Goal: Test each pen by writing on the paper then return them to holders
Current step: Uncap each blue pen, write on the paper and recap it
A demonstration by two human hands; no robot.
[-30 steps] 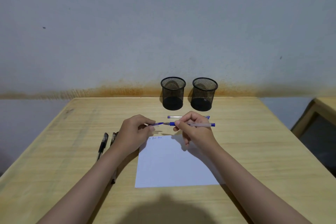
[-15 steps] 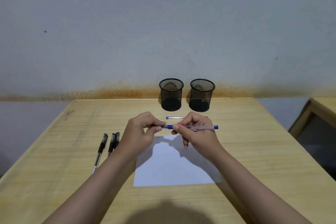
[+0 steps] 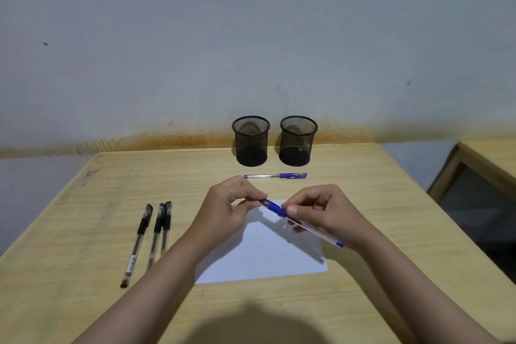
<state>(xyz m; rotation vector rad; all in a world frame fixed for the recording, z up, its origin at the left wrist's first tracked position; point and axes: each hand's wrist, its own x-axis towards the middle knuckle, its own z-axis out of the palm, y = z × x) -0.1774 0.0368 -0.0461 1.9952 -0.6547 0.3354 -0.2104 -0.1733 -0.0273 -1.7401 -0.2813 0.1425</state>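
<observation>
Right hand (image 3: 321, 212) pinches clear blue-gripped pen (image 3: 303, 225) over white paper sheet (image 3: 262, 257); left hand (image 3: 231, 204) pinches its tip end, probably the cap.

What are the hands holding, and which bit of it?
A blue pen. The right hand grips its barrel by the blue grip section; the left hand pinches the tip end, where the cap goes.

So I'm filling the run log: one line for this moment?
left hand pinches cap end | right hand grips blue pen over paper | holders empty | three black pens on table
</observation>
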